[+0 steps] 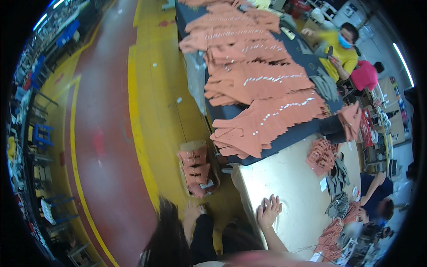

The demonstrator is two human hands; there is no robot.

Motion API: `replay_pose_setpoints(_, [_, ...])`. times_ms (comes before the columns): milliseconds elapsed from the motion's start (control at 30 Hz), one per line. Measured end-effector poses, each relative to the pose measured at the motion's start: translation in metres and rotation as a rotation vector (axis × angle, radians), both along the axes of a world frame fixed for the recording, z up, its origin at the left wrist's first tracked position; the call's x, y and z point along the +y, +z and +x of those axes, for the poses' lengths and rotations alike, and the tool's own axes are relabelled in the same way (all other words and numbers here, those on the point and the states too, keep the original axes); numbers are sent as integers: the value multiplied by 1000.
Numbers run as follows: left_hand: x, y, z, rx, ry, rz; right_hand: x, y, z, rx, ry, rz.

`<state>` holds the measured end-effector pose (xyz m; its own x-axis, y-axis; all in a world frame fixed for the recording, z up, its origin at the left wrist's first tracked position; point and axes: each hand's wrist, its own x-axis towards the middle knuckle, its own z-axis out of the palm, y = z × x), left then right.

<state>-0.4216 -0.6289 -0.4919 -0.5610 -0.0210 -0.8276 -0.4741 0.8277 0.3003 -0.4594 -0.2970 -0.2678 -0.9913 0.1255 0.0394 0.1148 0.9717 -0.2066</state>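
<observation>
My right hand (269, 212) rests on the pale, shiny tabletop (284, 178) near its left edge, fingers apart and slightly bent, holding nothing. My left hand (190, 217) hangs low beside my dark trouser leg, blurred; its fingers look stretched out and nothing shows in them. Ahead of it on the floor stands an open carton (213, 175) holding salmon-coloured pieces (195, 171) with dark ties. Beyond my right hand, overlapping rows of salmon glove-shaped pieces (275, 115) with small white tags cover a dark table (284, 144).
Small salmon cut pieces (321, 156) and grey-green pieces (340, 178) lie along the table's right side. A masked person in yellow (340, 55) stands across the far table; another in dark clothes (377, 189) works at right. A red walkway (106, 133) with yellow borders runs along the left.
</observation>
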Motion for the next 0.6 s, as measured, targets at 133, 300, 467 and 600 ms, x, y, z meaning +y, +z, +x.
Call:
replay_pose_setpoints(133, [-28,64,25,3,43,-42,-4,1,5,22,-13,-3])
replay_pose_setpoints(300, [-72,153,-14,426,219,47,9,14,-3,-156,-36,-190])
replay_pose_setpoints(467, [-60,352,-122,813,538,713,62,97,-3,-74,175,-649])
replay_pose_setpoints(600, [-3,541,-174,1330,92,713,126,221,36,118,-142,-865])
